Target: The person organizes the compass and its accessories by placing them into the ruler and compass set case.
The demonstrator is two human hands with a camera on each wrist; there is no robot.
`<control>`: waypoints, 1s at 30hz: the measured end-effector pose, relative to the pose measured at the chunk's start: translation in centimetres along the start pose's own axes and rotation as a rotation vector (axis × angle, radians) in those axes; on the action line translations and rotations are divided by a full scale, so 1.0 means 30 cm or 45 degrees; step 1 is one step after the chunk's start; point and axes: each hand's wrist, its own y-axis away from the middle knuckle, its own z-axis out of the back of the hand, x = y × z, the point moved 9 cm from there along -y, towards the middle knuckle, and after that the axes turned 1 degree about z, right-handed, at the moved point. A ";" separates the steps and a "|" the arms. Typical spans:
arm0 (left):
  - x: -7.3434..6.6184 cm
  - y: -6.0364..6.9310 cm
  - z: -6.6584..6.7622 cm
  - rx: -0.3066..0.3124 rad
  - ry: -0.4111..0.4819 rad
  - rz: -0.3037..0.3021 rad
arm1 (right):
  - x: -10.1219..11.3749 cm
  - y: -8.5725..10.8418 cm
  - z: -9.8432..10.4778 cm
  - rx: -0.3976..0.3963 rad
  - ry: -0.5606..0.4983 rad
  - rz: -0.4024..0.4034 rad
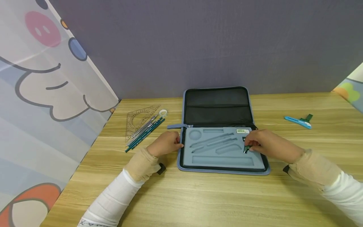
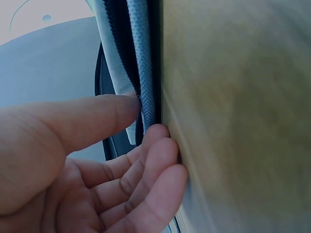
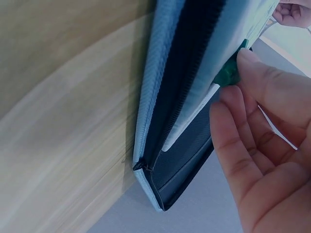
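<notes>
A zippered blue case [image 1: 224,171] lies unfolded on the table, its black lid [image 1: 216,97] laid back. Inside sits a pale blue tray [image 1: 210,152] with shaped recesses. My right hand [image 1: 265,143] is over the tray's right side, pinching a small dark green piece [image 3: 227,73] between thumb and fingers; a shiny end shows on it in the head view. Just above that hand, a white eraser-like block [image 1: 242,131] with a green label sits in the tray. My left hand [image 1: 165,144] grips the case's left edge, thumb on the zipper rim [image 2: 141,63] and fingertips along the outer side.
Left of the case lie several pencils [image 1: 147,134] and metal drawing tools [image 1: 141,129] on a clear set square [image 1: 130,119], beside a white tape roll [image 1: 163,113]. At the right are a light blue cutter [image 1: 297,121] and a dark green item [image 1: 308,118]. A grey partition [image 1: 212,47] stands behind.
</notes>
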 end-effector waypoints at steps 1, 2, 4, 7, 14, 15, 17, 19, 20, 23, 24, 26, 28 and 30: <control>0.002 -0.001 -0.002 0.002 -0.002 0.006 | 0.000 0.001 0.000 0.000 0.000 0.002; -0.012 0.006 0.008 0.022 -0.001 0.042 | 0.000 0.001 0.000 -0.003 -0.001 0.005; -0.013 0.006 0.007 0.024 -0.012 0.054 | 0.000 0.002 -0.001 -0.002 -0.004 0.008; -0.017 0.010 0.010 0.027 -0.033 0.068 | -0.001 0.002 -0.001 0.001 -0.011 0.009; -0.026 0.016 0.016 0.034 -0.029 0.074 | -0.005 0.004 0.003 -0.007 -0.006 0.033; -0.026 0.015 0.016 0.037 -0.027 0.074 | -0.005 0.004 0.003 -0.009 -0.006 0.044; -0.027 0.015 0.016 0.038 -0.022 0.070 | -0.006 0.003 0.003 -0.009 -0.012 0.068; -0.025 0.015 0.015 0.041 -0.018 0.073 | -0.007 0.004 0.002 -0.007 -0.025 0.086; -0.024 0.014 0.014 0.043 -0.018 0.075 | -0.008 0.004 0.002 0.001 -0.031 0.094; -0.021 0.012 0.010 0.050 -0.015 0.080 | -0.008 0.006 0.003 0.008 -0.035 0.107; -0.021 0.012 0.009 0.050 -0.014 0.080 | -0.008 0.007 0.004 0.011 -0.035 0.109; -0.020 0.011 0.009 0.049 -0.013 0.081 | -0.008 0.007 0.005 0.015 -0.036 0.106; -0.019 0.012 0.009 0.049 -0.011 0.084 | -0.008 0.007 0.007 0.018 -0.040 0.101; -0.018 0.012 0.009 0.050 -0.008 0.089 | -0.009 0.007 0.007 0.025 -0.045 0.088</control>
